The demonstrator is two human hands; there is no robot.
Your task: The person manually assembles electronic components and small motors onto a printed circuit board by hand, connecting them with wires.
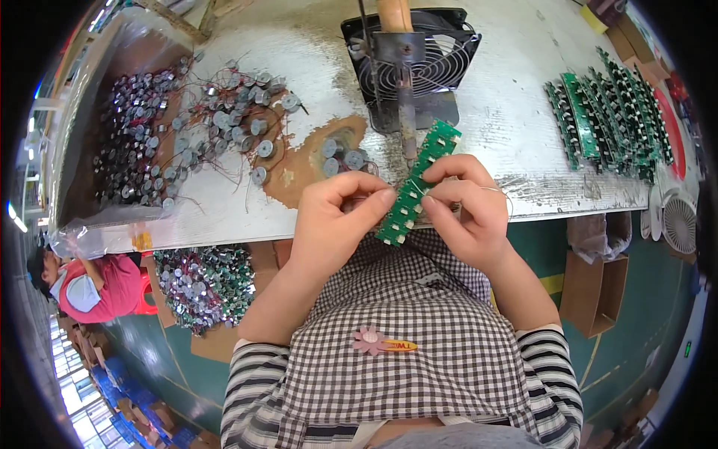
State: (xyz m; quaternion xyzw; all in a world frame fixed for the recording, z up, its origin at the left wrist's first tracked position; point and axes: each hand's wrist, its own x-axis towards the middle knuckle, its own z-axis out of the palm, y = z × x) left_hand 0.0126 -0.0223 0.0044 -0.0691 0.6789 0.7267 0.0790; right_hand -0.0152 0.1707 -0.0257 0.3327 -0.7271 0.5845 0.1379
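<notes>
The board [405,209] is between both hands at the table's [508,112] near edge, its long axis slanting from near left to far right. The left hand's [325,213] thumb and forefinger nearly meet; the right hand's [482,213] fingers bunch; what either pinches, I cannot tell.

- Soldering iron [406,105]: mid-workbench [516,112], in front of the fan [452,67].
- Board strip [413,191]: between left hand [336,213] and right hand [471,213], at the workbench's near edge.
- Loose motors [243,127]: on the workbench, left of the iron.
- Open box [138,58]: workbench's far left; more motors [138,123] inside.
- Board row [609,112]: workbench's right end.
- Carton [591,295]: below the workbench, right side.
- Co-worker [108,288]: over there, left, past the workbench.
</notes>
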